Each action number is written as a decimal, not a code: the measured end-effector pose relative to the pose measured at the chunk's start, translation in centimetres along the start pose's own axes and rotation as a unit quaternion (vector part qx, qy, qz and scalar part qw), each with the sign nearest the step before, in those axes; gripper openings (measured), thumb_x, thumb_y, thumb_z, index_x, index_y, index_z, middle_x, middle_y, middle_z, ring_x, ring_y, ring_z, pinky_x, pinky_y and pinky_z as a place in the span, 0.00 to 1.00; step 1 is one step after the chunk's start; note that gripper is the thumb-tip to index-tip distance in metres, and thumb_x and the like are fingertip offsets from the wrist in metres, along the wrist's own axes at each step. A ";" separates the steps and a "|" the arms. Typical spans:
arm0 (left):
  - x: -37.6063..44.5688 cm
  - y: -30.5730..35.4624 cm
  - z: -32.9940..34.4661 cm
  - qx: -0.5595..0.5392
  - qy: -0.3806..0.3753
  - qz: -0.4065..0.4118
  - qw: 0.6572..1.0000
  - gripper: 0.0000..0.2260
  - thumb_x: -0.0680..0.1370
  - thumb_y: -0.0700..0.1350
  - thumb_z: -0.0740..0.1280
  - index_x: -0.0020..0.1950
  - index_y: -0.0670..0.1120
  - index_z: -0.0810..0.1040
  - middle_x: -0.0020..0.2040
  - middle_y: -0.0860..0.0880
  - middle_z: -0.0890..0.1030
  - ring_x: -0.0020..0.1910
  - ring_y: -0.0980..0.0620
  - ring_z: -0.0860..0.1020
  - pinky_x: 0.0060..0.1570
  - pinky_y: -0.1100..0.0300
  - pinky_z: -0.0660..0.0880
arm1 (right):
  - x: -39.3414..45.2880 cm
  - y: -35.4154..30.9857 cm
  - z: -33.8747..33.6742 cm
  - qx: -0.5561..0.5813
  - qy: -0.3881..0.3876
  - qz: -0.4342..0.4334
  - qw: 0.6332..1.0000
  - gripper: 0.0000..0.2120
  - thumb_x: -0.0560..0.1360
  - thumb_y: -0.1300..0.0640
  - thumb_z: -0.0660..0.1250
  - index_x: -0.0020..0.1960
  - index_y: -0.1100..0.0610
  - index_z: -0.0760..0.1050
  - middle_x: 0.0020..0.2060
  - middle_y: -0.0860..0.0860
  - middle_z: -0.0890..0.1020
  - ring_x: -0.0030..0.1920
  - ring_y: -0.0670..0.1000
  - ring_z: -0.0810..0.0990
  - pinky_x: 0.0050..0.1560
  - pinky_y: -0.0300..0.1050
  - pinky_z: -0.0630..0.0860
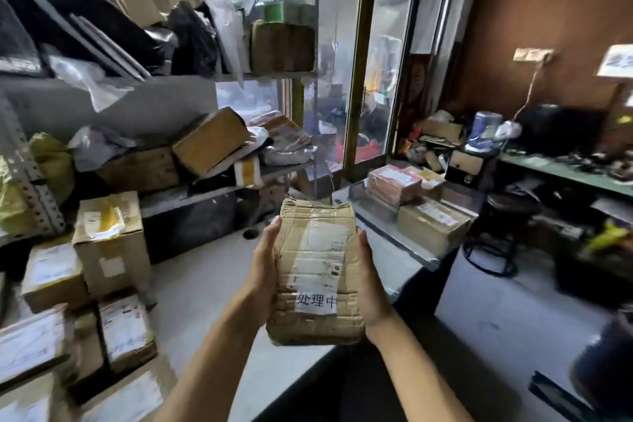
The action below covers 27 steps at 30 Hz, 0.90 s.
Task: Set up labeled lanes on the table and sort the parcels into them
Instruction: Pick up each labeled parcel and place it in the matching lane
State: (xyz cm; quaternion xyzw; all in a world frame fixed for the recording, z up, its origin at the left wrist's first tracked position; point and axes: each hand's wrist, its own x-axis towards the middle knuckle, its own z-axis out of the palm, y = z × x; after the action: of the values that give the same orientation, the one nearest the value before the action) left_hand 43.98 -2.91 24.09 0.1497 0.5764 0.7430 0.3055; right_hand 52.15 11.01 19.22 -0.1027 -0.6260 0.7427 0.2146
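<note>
Both hands hold a taped cardboard parcel (317, 271) up in the air over the near part of the white table (212, 284). The left hand (265, 267) grips its left side and the right hand (371, 288) grips its right side. More boxes (433, 223) sit far right.

Crumpled taped brown parcel (317, 271), labelled, held above table (205, 284).
</note>
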 end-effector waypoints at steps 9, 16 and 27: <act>7.4 -3.6 13.5 0.060 -0.078 -0.069 0.993 0.31 0.79 0.70 0.52 0.61 0.50 0.84 0.54 0.39 0.86 0.54 0.37 0.84 0.60 0.42 0.79 | -0.5 -3.9 -13.3 0.015 0.148 -0.054 0.987 0.24 0.83 0.33 0.53 0.71 0.44 0.74 0.63 0.36 0.82 0.66 0.38 0.78 0.67 0.38 0.75; 17.7 -6.3 19.1 0.070 -0.056 -0.101 0.991 0.33 0.78 0.73 0.50 0.57 0.51 0.85 0.50 0.42 0.87 0.53 0.38 0.84 0.64 0.42 0.77 | 7.5 -3.7 -21.9 -0.023 0.126 -0.043 0.991 0.22 0.86 0.40 0.45 0.71 0.42 0.71 0.63 0.36 0.81 0.62 0.32 0.78 0.54 0.26 0.75; 34.4 -6.2 23.3 0.007 0.015 -0.118 0.993 0.28 0.80 0.70 0.53 0.52 0.53 0.85 0.44 0.48 0.88 0.41 0.49 0.86 0.44 0.56 0.78 | 25.4 -4.2 -30.3 -0.062 0.050 0.050 0.996 0.20 0.82 0.31 0.49 0.66 0.38 0.70 0.59 0.37 0.80 0.50 0.26 0.80 0.44 0.23 0.75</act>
State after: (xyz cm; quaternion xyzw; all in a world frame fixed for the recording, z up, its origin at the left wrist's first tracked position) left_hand 32.63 37.40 20.50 0.0711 0.5998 0.7000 0.3811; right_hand 43.17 49.74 20.39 -0.1837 -0.6535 0.7062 0.2013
